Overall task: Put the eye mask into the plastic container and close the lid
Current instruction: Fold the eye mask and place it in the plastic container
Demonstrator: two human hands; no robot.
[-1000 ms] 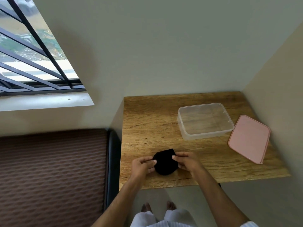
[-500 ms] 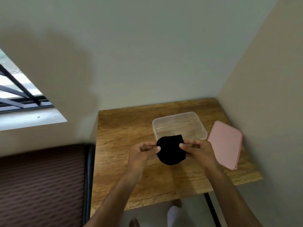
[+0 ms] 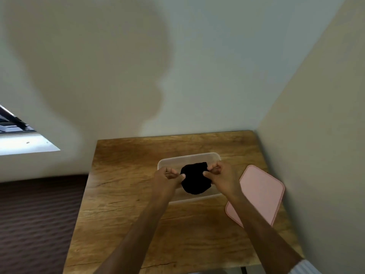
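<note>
- Head view: a wooden table (image 3: 122,204) stands in a corner, with walls meeting behind it and on its right side.
- A clear plastic container (image 3: 189,158) sits open on the far half of the table, its rim visible on the far and left sides.
- The left hand (image 3: 167,177) pinches the left edge of the black eye mask (image 3: 194,179) between thumb and fingers, closed tight on the fabric.
- The right hand (image 3: 221,176) pinches the right edge of the eye mask the same way, fingers curled closed around the fabric.
- The eye mask is bunched into a rounded dark shape and hangs between both hands, over the open container. Whether it touches the container floor cannot be told.
- A pink lid (image 3: 260,190) lies flat on the table just to the right of the container, near the right wall. The right forearm crosses over its near left corner.
- Both forearms reach in from the bottom edge of the frame; a white sleeve (image 3: 304,268) shows at the lower right.
- A window sill (image 3: 25,143) appears at the left edge, and a dark brown patterned surface (image 3: 35,224) lies left of the table.
</note>
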